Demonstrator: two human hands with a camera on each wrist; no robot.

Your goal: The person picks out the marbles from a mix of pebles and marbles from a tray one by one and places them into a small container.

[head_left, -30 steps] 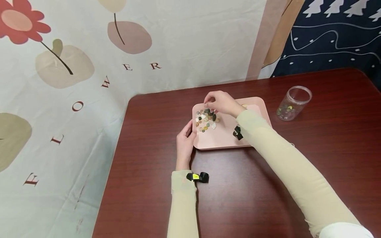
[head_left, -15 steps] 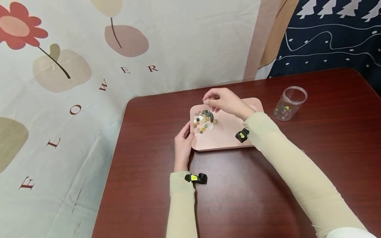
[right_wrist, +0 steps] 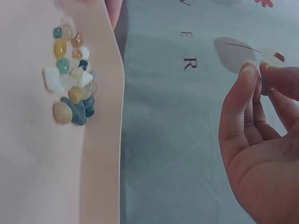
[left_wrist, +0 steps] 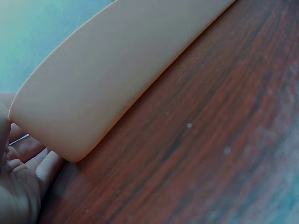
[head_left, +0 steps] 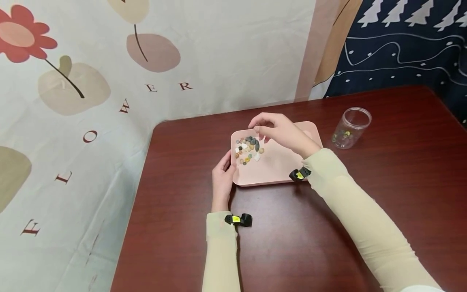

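Note:
A pink tray (head_left: pixel 270 170) lies on the table with a cluster of small polished stones (head_left: pixel 251 147) at its left end. They are green, yellow, white, orange and dark grey in the right wrist view. My left hand (head_left: pixel 221 182) holds the tray's left side, thumb at the rim and fingers against the outer wall (left_wrist: pixel 84 93). Above the tray's far left edge, my right hand (head_left: pixel 282 130) pinches a small dark stone (right_wrist: pixel 266 87) between thumb and index finger. The other fingers of that hand are bent.
A clear plastic jar (head_left: pixel 351 129) with some green and yellow stones in its bottom stands right of the tray. The dark red wooden table (head_left: pixel 182 162) meets a printed cloth (head_left: pixel 226 61) at the back and left.
My right hand has risen slightly and come down again over the tray's far edge, its wrist moving a little right. My left hand stays at the tray. The head view has shifted slightly.

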